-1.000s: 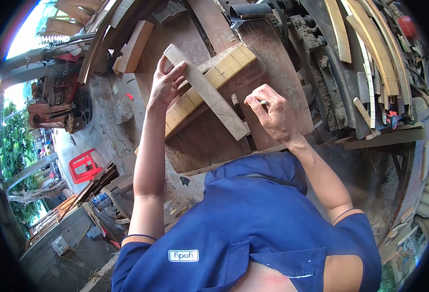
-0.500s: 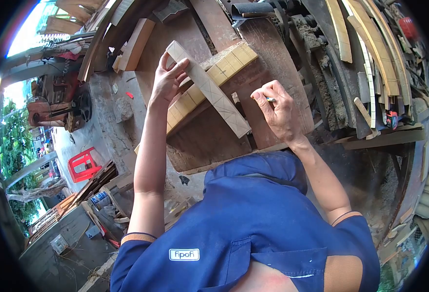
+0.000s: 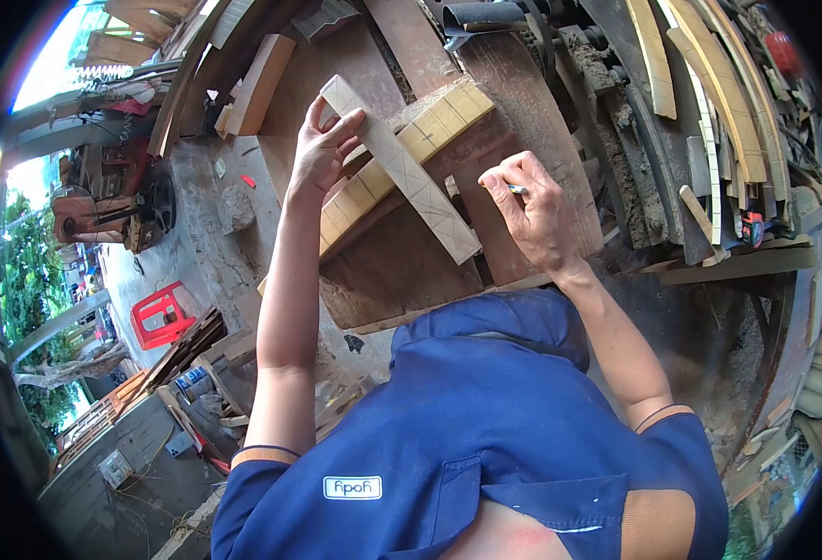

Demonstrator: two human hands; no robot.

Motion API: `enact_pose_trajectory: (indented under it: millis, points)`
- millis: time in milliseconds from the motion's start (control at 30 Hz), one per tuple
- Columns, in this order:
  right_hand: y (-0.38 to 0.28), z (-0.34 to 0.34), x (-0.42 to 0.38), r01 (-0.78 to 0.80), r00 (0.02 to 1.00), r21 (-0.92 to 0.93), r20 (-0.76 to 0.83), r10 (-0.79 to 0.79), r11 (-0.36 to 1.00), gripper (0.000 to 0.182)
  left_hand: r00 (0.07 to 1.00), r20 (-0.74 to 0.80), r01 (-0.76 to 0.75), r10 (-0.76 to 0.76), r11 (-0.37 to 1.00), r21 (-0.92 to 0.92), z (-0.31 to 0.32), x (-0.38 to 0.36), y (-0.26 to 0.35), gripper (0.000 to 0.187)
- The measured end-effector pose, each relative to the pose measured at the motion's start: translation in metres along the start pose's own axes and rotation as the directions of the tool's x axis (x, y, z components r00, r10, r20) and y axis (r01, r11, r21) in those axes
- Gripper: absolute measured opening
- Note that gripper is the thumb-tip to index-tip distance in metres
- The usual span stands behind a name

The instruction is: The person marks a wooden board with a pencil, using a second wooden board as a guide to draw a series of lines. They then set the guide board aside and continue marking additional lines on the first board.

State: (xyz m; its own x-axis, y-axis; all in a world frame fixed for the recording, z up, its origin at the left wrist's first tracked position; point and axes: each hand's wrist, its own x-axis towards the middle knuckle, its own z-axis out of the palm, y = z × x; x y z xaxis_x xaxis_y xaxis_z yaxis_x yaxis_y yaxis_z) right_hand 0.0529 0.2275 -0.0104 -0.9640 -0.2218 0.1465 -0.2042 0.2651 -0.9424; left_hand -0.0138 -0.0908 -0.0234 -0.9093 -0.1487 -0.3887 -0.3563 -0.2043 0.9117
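Note:
My left hand (image 3: 322, 154) grips the upper end of a pale wooden strip (image 3: 411, 182) with pencil lines on its face. That strip slants down to the right, across a yellowish wooden piece (image 3: 434, 128) marked with cross lines. Both lie over a brown wooden work surface (image 3: 374, 289). To the right of the strip, my right hand (image 3: 529, 210) is closed around a small pencil (image 3: 517, 189), held apart from the wood.
A red plastic stool (image 3: 161, 317) stands at the left. Curved wooden pieces (image 3: 724, 93) are stacked at the right, near a tape measure (image 3: 752, 229). A wooden block (image 3: 262, 84) rests at the upper left, and a dark rolled sheet (image 3: 484, 16) at the top.
The upper end of the strip has shifted very slightly up. My right hand has turned a little with the pencil.

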Motion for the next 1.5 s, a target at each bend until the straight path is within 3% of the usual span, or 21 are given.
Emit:
enact_pose_trajectory:
  millis: [967,1067,1233,1300,1367,1500]
  points:
    - [-0.011,0.005,0.02,0.044,0.999,0.065,-0.019,-0.043,0.997,0.02,1.0,-0.028,-0.004,0.005,1.0,0.026,0.003,-0.004,0.001,0.07]
    - [-0.009,0.022,0.035,-0.011,1.0,0.261,-0.008,0.013,0.965,0.018,1.0,-0.021,-0.01,0.011,0.999,0.047,0.004,-0.004,0.003,0.071]
    - [-0.003,0.049,0.057,0.002,1.0,0.258,-0.02,0.003,0.966,0.017,1.0,-0.024,-0.009,0.01,0.999,0.048,0.006,-0.006,0.003,0.072]
    - [-0.005,0.052,0.063,0.077,0.997,0.179,-0.032,-0.072,0.981,0.017,1.0,-0.026,-0.015,0.017,0.999,0.047,0.007,-0.006,0.004,0.073]
    - [-0.007,0.053,0.066,0.024,1.0,0.192,0.011,-0.027,0.981,0.017,0.999,-0.026,-0.019,0.02,0.999,0.045,0.007,-0.007,0.004,0.074]
    - [-0.008,0.055,0.067,0.12,0.993,0.125,-0.024,-0.118,0.985,0.017,1.0,-0.025,-0.014,0.016,0.998,0.057,0.007,-0.006,0.004,0.073]
